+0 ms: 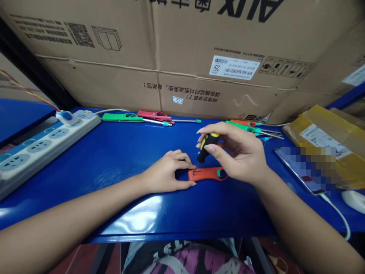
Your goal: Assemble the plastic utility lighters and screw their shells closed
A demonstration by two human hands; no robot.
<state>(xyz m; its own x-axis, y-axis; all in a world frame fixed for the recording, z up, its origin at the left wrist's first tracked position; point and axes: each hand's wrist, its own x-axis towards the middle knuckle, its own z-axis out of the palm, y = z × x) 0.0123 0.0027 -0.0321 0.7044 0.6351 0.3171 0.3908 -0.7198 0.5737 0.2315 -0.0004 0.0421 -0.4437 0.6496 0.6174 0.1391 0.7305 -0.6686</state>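
An orange lighter handle (207, 174) with a green trigger lies flat on the blue tabletop (171, 217). My left hand (172, 171) pinches its left end between thumb and fingers. In my right hand (239, 152) is a small black and yellow screwdriver (207, 147), held tilted by its handle. The screwdriver's shaft points down to the left end of the orange handle, and its tip meets the surface near a slot there. The right end of the handle lies close beside my right hand.
Along the back lie a green lighter (122, 117), red lighters (152, 114) and more lighters (245, 125). A power strip (51, 135) stands at left. At right are a phone (299, 171) on a cable and a taped parcel (319, 140). Behind rises a large cardboard box (182, 45).
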